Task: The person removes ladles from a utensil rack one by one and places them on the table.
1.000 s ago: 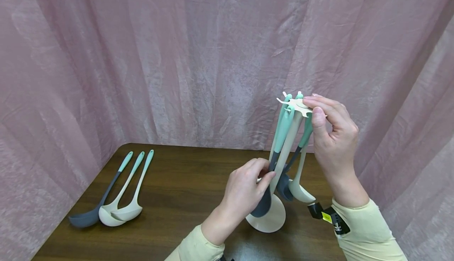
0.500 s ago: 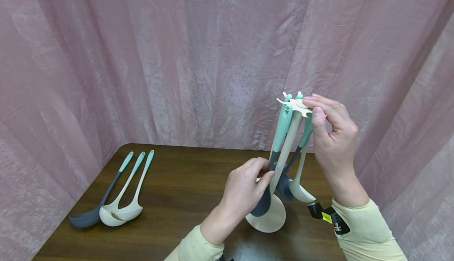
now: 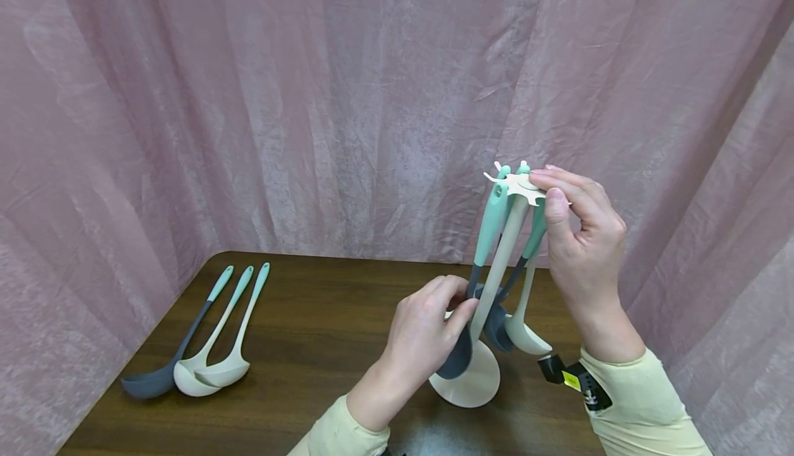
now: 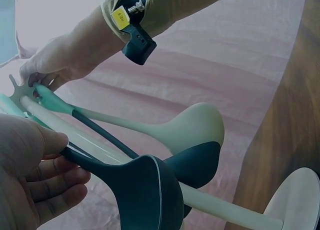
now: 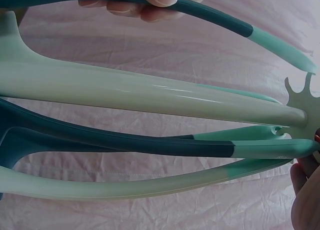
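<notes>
A left hand (image 3: pixel 423 332) pinched a dark ladle (image 3: pixel 456 358) by its stem (image 5: pixel 215 16), its mint handle (image 3: pixel 491 227) tip beside the hooked top (image 3: pixel 517 184) of a cream stand (image 3: pixel 500 263) — that top gripped by the right hand (image 3: pixel 584 235). Other utensils (image 3: pixel 526 335) hung there; three more ladles (image 3: pixel 225 372) lay leftward on the table (image 3: pixel 322 332).

The cream, hook-topped utensil stand (image 3: pixel 500 263) looks like smooth, glossy plastic. The dark-blue ladle with a mint handle (image 4: pixel 145 195) looks smooth and matt. The flat brown wood-grained worktop (image 3: pixel 316 339) has a soft sheen. The pink draped curtain (image 3: pixel 347 98) is crinkled, velvety cloth.
</notes>
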Demonstrator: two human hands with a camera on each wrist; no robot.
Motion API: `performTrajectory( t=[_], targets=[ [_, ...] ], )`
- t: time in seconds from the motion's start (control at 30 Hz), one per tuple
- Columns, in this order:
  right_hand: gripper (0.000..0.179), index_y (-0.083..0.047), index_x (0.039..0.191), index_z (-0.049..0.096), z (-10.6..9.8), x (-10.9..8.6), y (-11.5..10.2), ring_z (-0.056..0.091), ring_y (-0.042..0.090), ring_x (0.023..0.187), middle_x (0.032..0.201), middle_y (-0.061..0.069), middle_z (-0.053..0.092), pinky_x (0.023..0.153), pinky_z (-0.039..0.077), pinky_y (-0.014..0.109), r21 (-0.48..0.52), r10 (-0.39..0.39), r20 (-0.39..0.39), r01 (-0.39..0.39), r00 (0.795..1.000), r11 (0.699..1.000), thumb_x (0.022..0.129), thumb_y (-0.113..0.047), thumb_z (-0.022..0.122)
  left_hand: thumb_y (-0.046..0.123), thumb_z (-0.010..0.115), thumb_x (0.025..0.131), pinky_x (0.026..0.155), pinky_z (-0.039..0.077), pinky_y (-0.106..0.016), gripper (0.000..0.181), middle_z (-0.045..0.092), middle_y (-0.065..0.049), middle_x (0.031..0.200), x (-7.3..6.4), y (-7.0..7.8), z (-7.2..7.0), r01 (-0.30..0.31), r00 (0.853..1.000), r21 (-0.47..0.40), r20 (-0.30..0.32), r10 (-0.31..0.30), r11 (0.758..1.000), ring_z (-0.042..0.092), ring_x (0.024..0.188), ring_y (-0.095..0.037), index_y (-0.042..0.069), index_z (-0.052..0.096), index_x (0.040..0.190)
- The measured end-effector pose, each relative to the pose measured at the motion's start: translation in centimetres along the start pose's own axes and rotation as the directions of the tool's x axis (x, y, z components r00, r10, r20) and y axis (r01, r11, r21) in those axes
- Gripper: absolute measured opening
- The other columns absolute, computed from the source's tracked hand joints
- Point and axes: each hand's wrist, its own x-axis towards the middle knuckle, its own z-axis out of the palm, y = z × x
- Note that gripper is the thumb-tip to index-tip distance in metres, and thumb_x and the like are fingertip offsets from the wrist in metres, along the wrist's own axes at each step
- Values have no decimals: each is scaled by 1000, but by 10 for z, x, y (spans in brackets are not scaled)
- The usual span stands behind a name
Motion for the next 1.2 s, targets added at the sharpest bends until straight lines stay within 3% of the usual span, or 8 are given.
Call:
performTrajectory(
  t=[0.13, 0.37, 0.67, 0.9, 1.03, 1.2],
  targets=[
    [28, 5, 115, 83, 1, 1, -2, 70, 23, 125, 117, 21, 79, 112, 48, 32, 3, -2, -4, 2, 1000, 1000, 107, -10, 61, 16, 85, 100, 76, 60, -27, 12, 75, 6, 98, -1, 0, -2, 3, 1000, -3, 0, -3, 1000, 75, 89, -7, 14, 76, 108],
    [28, 6, 115, 82, 1, 1, -4, 69, 13, 126, 117, 23, 79, 111, 48, 31, 5, -4, -6, 4, 1000, 1000, 106, -10, 60, 17, 86, 99, 76, 60, -28, 14, 75, 5, 98, -3, -1, -6, 6, 1000, -10, -3, -6, 1000, 75, 89, -8, 13, 76, 109],
    [28, 5, 114, 82, 1, 1, -2, 71, 24, 124, 117, 23, 79, 111, 48, 31, 8, -7, -10, 7, 1000, 1000, 106, -10, 61, 16, 87, 98, 72, 59, -29, 14, 73, 6, 93, -4, -4, -13, 6, 999, 15, -32, -6, 1000, 71, 82, -7, 13, 76, 106],
    [28, 5, 114, 83, 1, 1, -1, 70, 17, 125, 116, 22, 79, 111, 48, 31, 4, -11, -7, 11, 1000, 1000, 106, -10, 61, 17, 88, 98, 70, 58, -29, 16, 73, 5, 93, -6, -9, -21, 2, 999, 41, -39, -1, 999, 71, 81, -7, 13, 76, 107],
    [28, 5, 114, 83, 1, 0, 1, 71, 23, 124, 117, 22, 80, 111, 49, 31, 3, -11, -12, 11, 1000, 1000, 106, -10, 61, 16, 88, 97, 71, 59, -30, 16, 74, 4, 94, -7, -12, -25, 8, 999, 46, -43, -6, 999, 71, 82, -7, 13, 76, 107],
    [28, 5, 114, 83, 1, 1, -2, 71, 22, 125, 117, 22, 79, 111, 49, 31, 2, -10, -14, 10, 1000, 1000, 106, -10, 61, 16, 88, 97, 69, 58, -31, 16, 73, 5, 94, -9, -18, -31, 16, 999, 66, -45, -13, 998, 70, 81, -7, 14, 75, 106]
  ],
)
